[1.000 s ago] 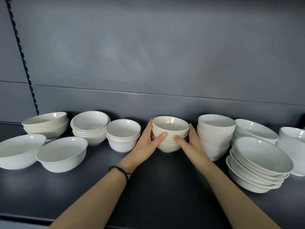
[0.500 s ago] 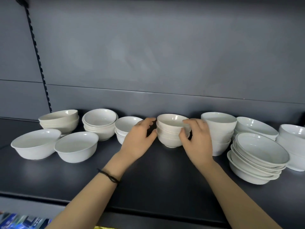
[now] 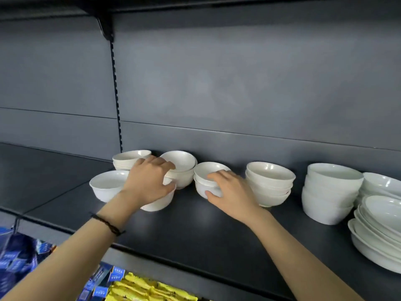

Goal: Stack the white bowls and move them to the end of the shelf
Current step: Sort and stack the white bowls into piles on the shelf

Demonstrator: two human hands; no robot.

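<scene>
Several white bowls stand along the dark shelf [image 3: 195, 231]. My right hand [image 3: 232, 192] grips a small two-bowl stack [image 3: 206, 170], fingers over the top rim and thumb low on its side. My left hand [image 3: 147, 181] reaches over a single front bowl [image 3: 158, 204], hiding that bowl's rim. Its fingers curl onto the rim of the stack behind [image 3: 182, 166], with the thumb low against it. Right of my hands stands a taller stack [image 3: 269, 179], free of both hands.
At the left end are a low stack [image 3: 128, 158] and a single bowl [image 3: 106, 185]. A big stack [image 3: 332, 192] and shallow dishes [image 3: 382, 227] stand at right. The shelf runs on to the left. Blue packets [image 3: 19, 257] and yellow packets [image 3: 141, 287] lie below.
Both hands let go of the middle stack and moved left. My right hand took the small two-bowl stack; my left reached the stack beyond. The view swung left.
</scene>
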